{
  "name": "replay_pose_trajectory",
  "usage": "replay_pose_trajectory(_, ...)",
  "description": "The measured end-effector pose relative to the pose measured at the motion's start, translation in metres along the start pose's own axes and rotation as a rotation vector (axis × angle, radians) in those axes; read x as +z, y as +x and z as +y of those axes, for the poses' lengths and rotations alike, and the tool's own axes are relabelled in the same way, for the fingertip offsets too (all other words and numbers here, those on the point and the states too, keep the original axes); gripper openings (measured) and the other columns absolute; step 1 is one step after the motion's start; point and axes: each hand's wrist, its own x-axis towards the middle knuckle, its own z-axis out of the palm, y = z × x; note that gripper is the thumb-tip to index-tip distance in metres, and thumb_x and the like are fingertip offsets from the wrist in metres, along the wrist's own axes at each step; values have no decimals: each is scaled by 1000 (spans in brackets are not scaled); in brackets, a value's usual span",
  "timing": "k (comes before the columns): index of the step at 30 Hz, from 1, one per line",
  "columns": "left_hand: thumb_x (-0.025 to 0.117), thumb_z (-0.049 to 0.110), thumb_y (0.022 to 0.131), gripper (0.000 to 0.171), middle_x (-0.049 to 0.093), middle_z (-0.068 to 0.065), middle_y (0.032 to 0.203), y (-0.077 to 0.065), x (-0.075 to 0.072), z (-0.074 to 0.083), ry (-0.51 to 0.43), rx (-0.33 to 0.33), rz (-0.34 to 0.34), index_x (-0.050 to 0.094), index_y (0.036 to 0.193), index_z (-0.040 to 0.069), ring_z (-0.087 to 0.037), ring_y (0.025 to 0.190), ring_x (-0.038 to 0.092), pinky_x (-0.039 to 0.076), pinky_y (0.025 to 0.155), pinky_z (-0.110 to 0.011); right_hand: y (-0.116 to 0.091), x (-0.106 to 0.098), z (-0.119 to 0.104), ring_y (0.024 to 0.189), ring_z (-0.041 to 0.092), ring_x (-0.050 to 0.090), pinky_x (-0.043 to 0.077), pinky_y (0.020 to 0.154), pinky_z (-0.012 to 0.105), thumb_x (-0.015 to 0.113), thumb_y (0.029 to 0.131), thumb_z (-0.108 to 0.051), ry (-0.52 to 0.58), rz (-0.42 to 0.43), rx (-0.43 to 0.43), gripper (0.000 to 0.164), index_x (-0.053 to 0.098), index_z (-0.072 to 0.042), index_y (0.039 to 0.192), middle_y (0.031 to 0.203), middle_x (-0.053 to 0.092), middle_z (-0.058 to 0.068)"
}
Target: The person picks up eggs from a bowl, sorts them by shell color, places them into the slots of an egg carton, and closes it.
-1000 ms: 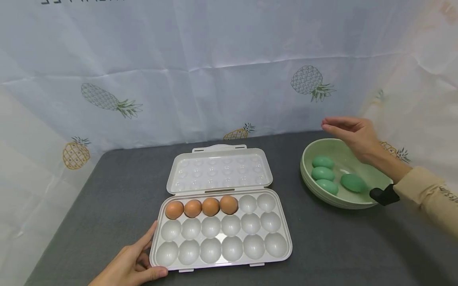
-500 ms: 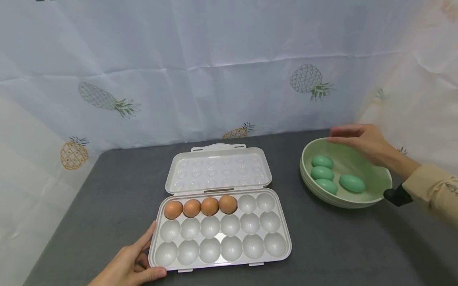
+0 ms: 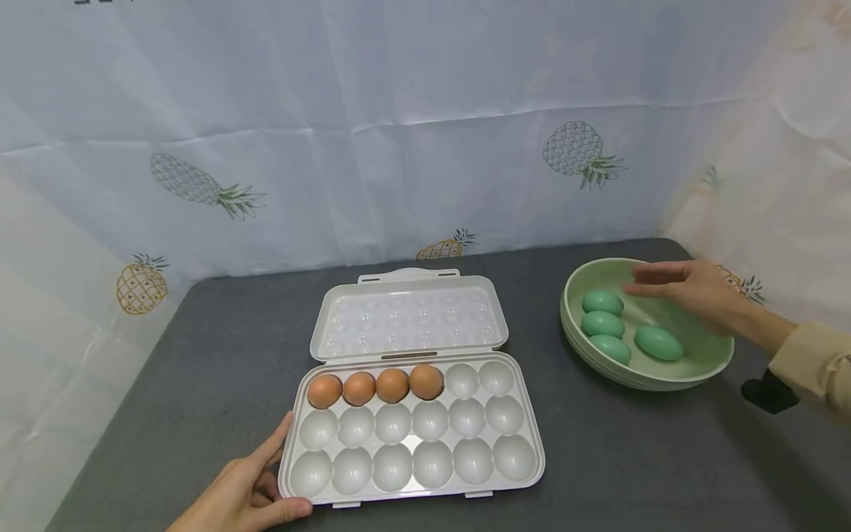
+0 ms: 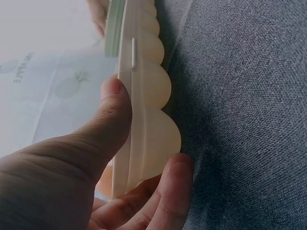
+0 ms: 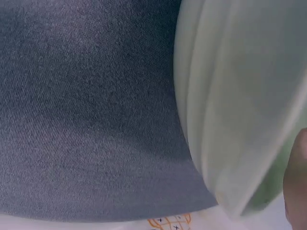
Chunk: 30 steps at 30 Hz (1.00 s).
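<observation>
A white egg tray (image 3: pixel 392 467) lies with its lid (image 3: pixel 408 318) folded back in the head view. Its far row holds several brown eggs (image 3: pixel 391 386) at the left. My left hand (image 3: pixel 242 484) grips the tray's near left end, thumb and fingertips (image 4: pixel 176 177) on either side of it in the left wrist view. To the right, a pale green bowl (image 3: pixel 701 355) holds green eggs: a column at its left, including one egg (image 3: pixel 602 324), and another egg (image 3: pixel 658 343) apart. My right hand (image 3: pixel 694 292) reaches over the bowl's far right rim, fingers extended, holding nothing visible.
The grey tabletop (image 3: pixel 552 473) lies under both the tray and the bowl. A white cloth (image 3: pixel 399 177) printed with pineapples hangs behind the table's far edge. A black wrist mount (image 3: pixel 770 391) sits under the right sleeve, beside the bowl.
My right hand has come down and to the right, from above the bowl's far rim to over its inside. The left hand stays on the tray, and the eggs have not moved.
</observation>
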Motion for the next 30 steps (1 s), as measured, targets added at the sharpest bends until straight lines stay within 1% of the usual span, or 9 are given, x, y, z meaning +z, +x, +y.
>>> replay_pose_trajectory(4, 78, 14, 91, 108, 68, 0, 110, -1, 0, 0, 8, 5, 4, -2, 162, -2, 2, 72, 68, 60, 58, -27, 2, 7, 2, 93, -27, 50, 55, 84, 16, 74, 95, -36, -45, -48, 7, 71, 47, 0, 150, 106, 61, -39)
replay_pose_trajectory(8, 78, 15, 91, 108, 67, 1, 109, -1, 0, 1, 8, 4, 3, -1, 162, -2, 2, 72, 67, 60, 58, -27, 6, 20, 0, 95, -24, 51, 58, 97, 32, 71, 98, -36, -80, -107, 1, 71, 44, 1, 152, 137, 67, 0)
replay_pose_trajectory(11, 79, 13, 90, 108, 67, 0, 107, -1, 1, 0, 24, 24, 8, 0, 161, -6, 3, 72, 67, 60, 58, -27, 10, 31, -3, 116, 5, 64, 53, 106, 48, 70, 98, -38, -68, -142, 2, 71, 44, 0, 152, 155, 45, 27)
replay_pose_trajectory(13, 79, 11, 90, 107, 67, -1, 107, -1, 1, 0, 38, 45, 13, 0, 160, -8, 3, 71, 66, 60, 57, -26, 13, 37, -6, 131, 29, 59, 50, 109, 53, 70, 98, -37, -54, -160, -3, 70, 45, 0, 152, 156, 43, 28)
replay_pose_trajectory(15, 79, 9, 89, 107, 67, -4, 107, -1, 1, -1, 50, 74, 19, 0, 159, -10, 4, 72, 66, 59, 57, -25, 15, 41, -8, 135, 39, 54, 51, 107, 53, 72, 97, -36, -50, -160, -14, 69, 47, -1, 151, 155, 45, 28)
replay_pose_trajectory(18, 79, 7, 89, 107, 66, -7, 109, 0, 1, -3, 49, 103, 25, 0, 159, -10, 4, 73, 67, 59, 58, -25, 15, 43, -9, 117, 15, 66, 57, 99, 43, 74, 95, -34, -48, -164, -33, 68, 50, -3, 150, 151, 50, 27)
replay_pose_trajectory(21, 79, 5, 88, 107, 66, -8, 109, -1, 1, -5, 57, 128, 35, 0, 159, -10, 5, 73, 66, 59, 58, -23, 15, 45, -9, 100, -8, 63, 59, 88, 31, 75, 94, -31, -32, -181, -66, 65, 52, -3, 148, 148, 55, 25)
replay_pose_trajectory(27, 80, 6, 87, 107, 67, -9, 108, 0, 2, -5, 59, 128, 35, 1, 158, -13, 5, 73, 66, 59, 58, -23, 10, 50, -10, 104, -9, 64, 56, 85, 21, 77, 93, -25, -2, -217, -125, 59, 57, -4, 144, 137, 67, 7)
replay_pose_trajectory(30, 80, 6, 88, 107, 67, -8, 109, 0, 2, -5, 53, 120, 29, 1, 158, -11, 5, 73, 66, 59, 58, -24, 8, 53, -12, 109, -10, 62, 52, 88, 15, 78, 92, -27, -37, -230, -151, 58, 59, -7, 143, 137, 68, 6)
